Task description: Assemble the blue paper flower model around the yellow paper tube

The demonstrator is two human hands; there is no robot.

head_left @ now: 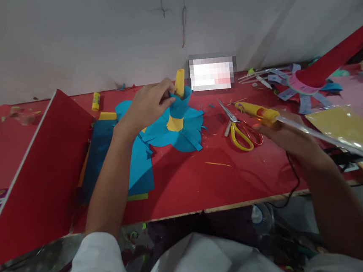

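My left hand (154, 100) pinches the edge of a blue paper strip (180, 106) that curls around a rolled yellow paper tube (180, 83). Below it lies a blue paper flower (188, 137) with a yellow centre (175, 123). In my right hand (291, 137) is a yellow hot glue gun (255, 110), its nozzle pointing left and a long clear glue stick (324, 140) trailing from its back. Scissors (240, 135) with one yellow and one red handle lie on the red table between the flower and the glue gun.
Blue sheets (142, 173) lie under my left forearm, beside an upright red board (42, 178). A glue stick tube (96, 101) stands at the back left. Paper pieces and a yellow plastic-covered sheet (346, 132) are at the right. A black cord (295, 185) hangs over the table's front edge.
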